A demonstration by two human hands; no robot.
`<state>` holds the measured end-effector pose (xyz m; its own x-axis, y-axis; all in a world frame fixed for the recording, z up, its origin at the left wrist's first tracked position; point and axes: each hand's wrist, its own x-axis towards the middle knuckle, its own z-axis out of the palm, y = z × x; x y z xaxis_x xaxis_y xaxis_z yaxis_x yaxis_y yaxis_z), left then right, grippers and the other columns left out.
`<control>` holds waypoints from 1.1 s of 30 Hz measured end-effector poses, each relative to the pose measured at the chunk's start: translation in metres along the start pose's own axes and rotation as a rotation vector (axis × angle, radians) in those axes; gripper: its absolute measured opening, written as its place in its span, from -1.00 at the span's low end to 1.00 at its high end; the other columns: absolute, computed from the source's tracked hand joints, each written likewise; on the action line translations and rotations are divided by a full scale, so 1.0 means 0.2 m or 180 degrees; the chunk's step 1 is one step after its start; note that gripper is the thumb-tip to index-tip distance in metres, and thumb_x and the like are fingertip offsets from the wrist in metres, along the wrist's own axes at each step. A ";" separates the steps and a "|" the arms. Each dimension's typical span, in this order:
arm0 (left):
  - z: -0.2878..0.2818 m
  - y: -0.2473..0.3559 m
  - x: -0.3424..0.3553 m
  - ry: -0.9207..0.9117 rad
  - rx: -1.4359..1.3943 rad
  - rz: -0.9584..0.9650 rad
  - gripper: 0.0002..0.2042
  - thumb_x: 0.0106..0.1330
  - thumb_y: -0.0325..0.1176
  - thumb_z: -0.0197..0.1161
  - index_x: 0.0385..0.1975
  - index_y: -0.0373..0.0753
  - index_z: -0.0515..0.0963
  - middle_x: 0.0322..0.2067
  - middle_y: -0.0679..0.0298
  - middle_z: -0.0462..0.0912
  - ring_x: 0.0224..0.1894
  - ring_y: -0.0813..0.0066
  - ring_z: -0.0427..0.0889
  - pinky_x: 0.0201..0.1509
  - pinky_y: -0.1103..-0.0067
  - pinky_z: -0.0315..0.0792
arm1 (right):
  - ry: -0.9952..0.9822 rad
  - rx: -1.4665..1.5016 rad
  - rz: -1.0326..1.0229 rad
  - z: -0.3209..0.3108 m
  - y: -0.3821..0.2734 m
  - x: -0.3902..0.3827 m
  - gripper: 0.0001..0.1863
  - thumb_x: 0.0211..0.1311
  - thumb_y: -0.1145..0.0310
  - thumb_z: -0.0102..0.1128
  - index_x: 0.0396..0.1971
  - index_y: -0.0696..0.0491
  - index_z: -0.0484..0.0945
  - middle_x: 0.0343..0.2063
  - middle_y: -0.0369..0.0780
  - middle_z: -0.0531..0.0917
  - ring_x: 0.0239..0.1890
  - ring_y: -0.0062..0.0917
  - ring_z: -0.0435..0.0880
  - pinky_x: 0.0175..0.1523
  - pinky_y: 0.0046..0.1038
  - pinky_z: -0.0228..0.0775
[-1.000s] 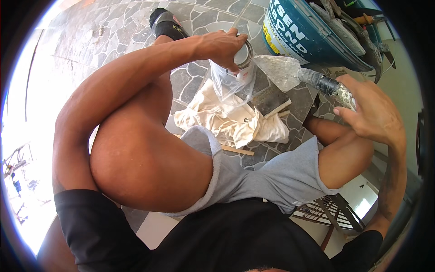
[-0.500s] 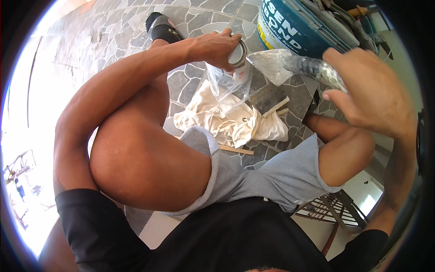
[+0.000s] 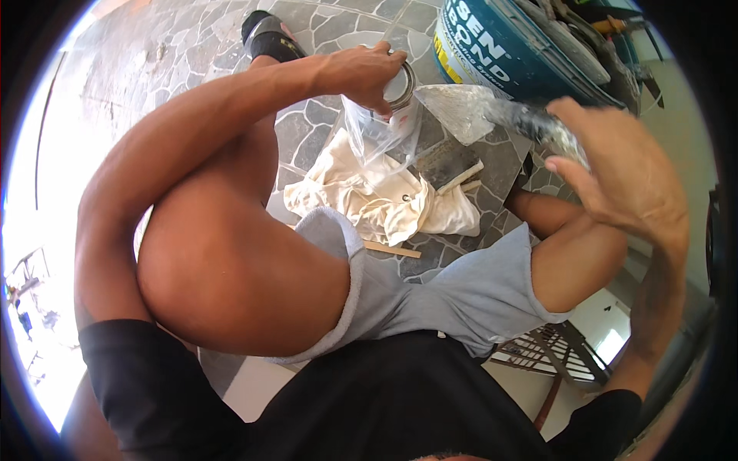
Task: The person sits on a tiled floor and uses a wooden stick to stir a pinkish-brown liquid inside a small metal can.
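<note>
My left hand (image 3: 373, 77) grips a metal can (image 3: 397, 88) by its top rim; the can sits in a clear plastic bag (image 3: 361, 134). In my right hand (image 3: 619, 169) is the black-wrapped, plaster-marked handle of a trowel (image 3: 530, 123). Its scraped grey blade (image 3: 453, 111) points left, with the tip at the can's rim; whether it touches, I cannot tell. Below the bag lies a crumpled cream cloth (image 3: 357, 196), beside a dark, stained flat piece (image 3: 438, 160) and pale strips (image 3: 465, 177).
A teal bucket (image 3: 523, 50) packed with tools stands at the back right. A wooden stick (image 3: 396, 250) lies past the cloth on the stone-patterned floor (image 3: 323, 31). My bent legs (image 3: 231, 269) frame the work area. A dark grated metal item (image 3: 550, 357) is at lower right.
My right hand rose with the trowel, then dipped slightly, ending a little higher than a second ago. My left hand stayed on the can. The whole view shifted slightly.
</note>
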<state>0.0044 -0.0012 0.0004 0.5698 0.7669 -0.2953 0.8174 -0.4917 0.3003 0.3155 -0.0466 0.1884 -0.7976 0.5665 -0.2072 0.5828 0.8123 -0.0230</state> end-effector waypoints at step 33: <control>-0.01 -0.04 -0.01 -0.0155 -0.0210 -0.0216 -0.02 0.02 -0.09 0.53 0.40 -0.41 0.16 0.25 -0.17 0.37 0.25 -0.06 0.48 0.28 0.31 0.41 | -0.0017 0.0473 0.1194 0.66 0.04 -0.17 -0.64 0.16 0.34 0.33 -0.16 0.16 0.40 -0.36 0.09 0.67 -0.23 0.07 0.67 -0.17 -0.04 0.50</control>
<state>-0.0033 0.0026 0.0011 0.5180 0.7758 -0.3603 0.8478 -0.4098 0.3366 0.3691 -0.0776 0.0656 -0.5248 0.8187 -0.2332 0.8497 0.5202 -0.0860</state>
